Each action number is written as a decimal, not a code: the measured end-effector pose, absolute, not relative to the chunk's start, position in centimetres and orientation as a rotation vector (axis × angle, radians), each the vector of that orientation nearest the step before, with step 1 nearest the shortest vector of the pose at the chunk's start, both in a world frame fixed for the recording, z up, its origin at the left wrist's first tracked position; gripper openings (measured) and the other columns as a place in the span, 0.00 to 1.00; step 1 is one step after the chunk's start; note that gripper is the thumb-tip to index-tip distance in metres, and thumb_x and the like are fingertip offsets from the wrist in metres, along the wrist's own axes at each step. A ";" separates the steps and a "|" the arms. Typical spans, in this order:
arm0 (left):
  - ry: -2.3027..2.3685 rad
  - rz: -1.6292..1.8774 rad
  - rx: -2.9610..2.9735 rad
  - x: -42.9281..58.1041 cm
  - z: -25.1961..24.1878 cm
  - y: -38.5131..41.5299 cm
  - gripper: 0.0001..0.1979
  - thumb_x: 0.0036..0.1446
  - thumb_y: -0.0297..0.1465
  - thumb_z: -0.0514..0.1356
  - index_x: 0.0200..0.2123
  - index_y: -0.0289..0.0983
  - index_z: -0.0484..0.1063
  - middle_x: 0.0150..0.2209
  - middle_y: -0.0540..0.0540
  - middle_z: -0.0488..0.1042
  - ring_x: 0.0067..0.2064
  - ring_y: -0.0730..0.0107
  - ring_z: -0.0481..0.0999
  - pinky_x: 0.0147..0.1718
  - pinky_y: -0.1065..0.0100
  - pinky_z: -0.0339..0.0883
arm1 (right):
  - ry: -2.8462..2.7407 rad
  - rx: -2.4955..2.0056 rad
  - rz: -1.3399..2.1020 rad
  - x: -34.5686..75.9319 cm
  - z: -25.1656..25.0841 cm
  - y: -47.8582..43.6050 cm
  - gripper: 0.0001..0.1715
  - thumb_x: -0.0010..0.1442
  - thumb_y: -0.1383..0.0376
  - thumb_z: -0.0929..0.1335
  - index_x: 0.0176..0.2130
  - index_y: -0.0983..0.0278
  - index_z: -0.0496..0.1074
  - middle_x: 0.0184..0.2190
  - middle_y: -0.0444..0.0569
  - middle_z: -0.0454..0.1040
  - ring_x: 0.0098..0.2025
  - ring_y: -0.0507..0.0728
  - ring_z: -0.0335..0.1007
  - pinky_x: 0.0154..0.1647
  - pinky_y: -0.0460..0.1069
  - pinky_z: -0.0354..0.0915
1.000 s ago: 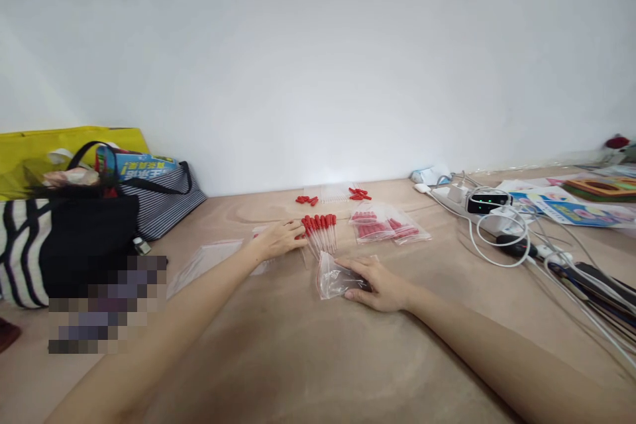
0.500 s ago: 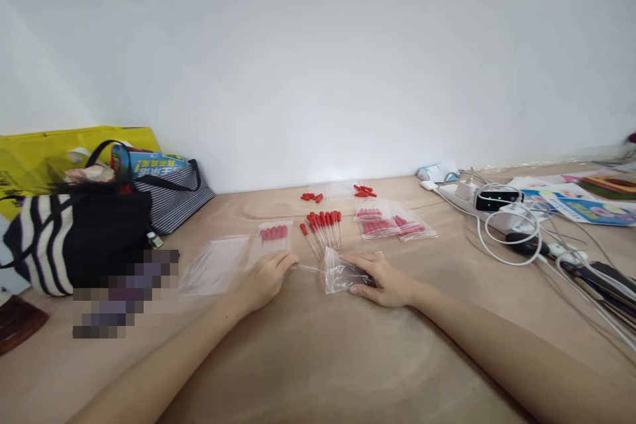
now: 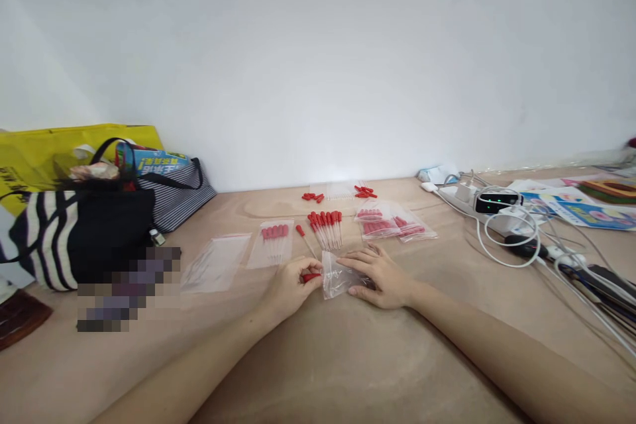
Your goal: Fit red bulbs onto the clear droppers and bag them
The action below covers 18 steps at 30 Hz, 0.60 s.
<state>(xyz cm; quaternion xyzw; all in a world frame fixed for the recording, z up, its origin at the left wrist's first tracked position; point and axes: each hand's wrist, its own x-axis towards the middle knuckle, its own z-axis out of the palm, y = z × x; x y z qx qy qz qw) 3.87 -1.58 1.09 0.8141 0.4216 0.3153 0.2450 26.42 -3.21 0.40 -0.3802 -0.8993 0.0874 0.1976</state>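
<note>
My left hand (image 3: pixel 293 283) pinches a glass dropper by its red rubber bulb (image 3: pixel 312 277); the tube end lies at the mouth of a clear zip bag (image 3: pixel 334 280). How far the tube reaches inside is hard to make out. With thumb and fingers, my right hand (image 3: pixel 381 279) holds that bag on the table. Just beyond it, a single red-bulbed dropper (image 3: pixel 307 238) lies apart from a cluster of several droppers (image 3: pixel 328 228). A zip bag of droppers (image 3: pixel 272 245) lies left of them, and filled bags (image 3: pixel 382 222) lie to the right.
Flat clear bags (image 3: pixel 216 264) lie on the left of the table. Loose red bulbs (image 3: pixel 313 197) and glass tubes (image 3: pixel 340 191) are near the wall. Bags, including a black striped one (image 3: pixel 109 235), crowd the left. Cables and a power strip (image 3: pixel 454 199) occupy the right.
My left hand has moved right, bringing the red bulb up to the bag's mouth as the tube goes toward the bag. My right hand stays on the bag.
</note>
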 end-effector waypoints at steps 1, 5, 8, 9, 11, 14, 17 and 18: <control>1.151 0.868 2.125 4.1 0.8 -1.5 0.06 0.48 0.29 0.60 0.32 0.36 0.72 0.28 0.49 0.73 0.30 0.70 0.72 0.31 0.69 0.67 | -2.525 -1.059 0.245 26.4 0.4 -3.2 0.32 0.55 0.53 0.62 0.57 0.58 0.55 0.53 0.52 0.63 0.54 0.61 0.56 0.55 0.63 0.42; 1.065 0.843 1.797 4.5 0.6 -1.6 0.13 0.44 0.29 0.62 0.37 0.34 0.71 0.34 0.46 0.75 0.34 0.68 0.74 0.35 0.66 0.69 | -2.528 -1.055 0.242 26.3 0.2 -3.2 0.32 0.55 0.53 0.62 0.57 0.58 0.55 0.53 0.53 0.63 0.53 0.61 0.56 0.54 0.63 0.42; 0.948 0.761 1.773 4.2 1.2 -2.1 0.17 0.47 0.27 0.59 0.43 0.35 0.70 0.41 0.44 0.74 0.42 0.66 0.73 0.43 0.63 0.66 | -2.529 -1.057 0.243 26.3 0.3 -3.2 0.32 0.55 0.52 0.62 0.57 0.58 0.55 0.52 0.52 0.63 0.53 0.61 0.57 0.55 0.62 0.42; 0.920 0.727 1.816 4.0 1.3 -2.2 0.17 0.49 0.26 0.57 0.45 0.36 0.69 0.41 0.44 0.74 0.43 0.65 0.72 0.44 0.63 0.65 | -2.529 -1.057 0.242 26.3 0.3 -3.2 0.32 0.55 0.53 0.62 0.57 0.58 0.55 0.52 0.52 0.64 0.53 0.61 0.57 0.55 0.62 0.43; 0.911 0.670 1.980 3.7 1.5 -2.2 0.16 0.52 0.26 0.55 0.46 0.38 0.70 0.38 0.46 0.74 0.42 0.66 0.72 0.43 0.63 0.64 | -2.527 -1.056 0.236 26.3 0.3 -3.3 0.32 0.55 0.53 0.61 0.57 0.58 0.55 0.52 0.52 0.64 0.52 0.61 0.57 0.54 0.62 0.43; 0.972 0.632 2.278 3.6 1.3 -1.8 0.14 0.54 0.29 0.55 0.45 0.42 0.71 0.29 0.49 0.73 0.34 0.69 0.70 0.36 0.68 0.64 | -2.526 -1.049 0.226 26.2 0.2 -3.3 0.32 0.55 0.53 0.61 0.57 0.58 0.55 0.52 0.53 0.64 0.53 0.61 0.57 0.54 0.62 0.43; 1.009 0.650 2.345 4.0 0.7 -1.2 0.12 0.52 0.33 0.58 0.41 0.43 0.74 0.26 0.51 0.70 0.29 0.72 0.67 0.29 0.73 0.61 | -2.532 -1.024 0.228 26.2 0.2 -3.3 0.32 0.55 0.53 0.62 0.57 0.58 0.56 0.51 0.53 0.65 0.53 0.61 0.57 0.55 0.62 0.42; 1.023 0.659 2.313 4.3 0.5 -1.0 0.12 0.51 0.34 0.59 0.40 0.42 0.75 0.26 0.51 0.70 0.28 0.72 0.67 0.28 0.73 0.60 | -2.535 -1.012 0.234 26.1 0.2 -3.4 0.32 0.55 0.53 0.62 0.57 0.58 0.56 0.51 0.53 0.65 0.53 0.61 0.57 0.55 0.62 0.42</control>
